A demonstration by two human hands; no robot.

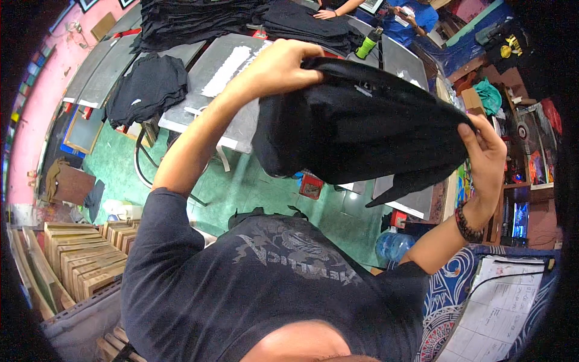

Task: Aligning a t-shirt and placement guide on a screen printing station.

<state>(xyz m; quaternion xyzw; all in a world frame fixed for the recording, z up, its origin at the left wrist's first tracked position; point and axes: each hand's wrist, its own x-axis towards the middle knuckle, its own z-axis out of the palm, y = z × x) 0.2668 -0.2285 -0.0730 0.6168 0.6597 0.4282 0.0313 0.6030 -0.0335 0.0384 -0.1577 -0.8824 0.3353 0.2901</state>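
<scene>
A black T-shirt hangs stretched between my two raised hands, in front of my chest. My left hand is closed on its upper left edge, thumb and fingers pinching the cloth. My right hand grips the right end of the same edge, thumb on top. A small pale mark shows on the cloth just below that edge. One loose corner of the shirt droops at the lower right. Beyond it, a folded pile of black garments lies on a grey table top at the left.
Tall stacks of black shirts fill the far tables, with a green bottle beside them. Another person's hand rests on a stack. Wooden frames stand at the lower left. A water jug and paper sheets are at the right.
</scene>
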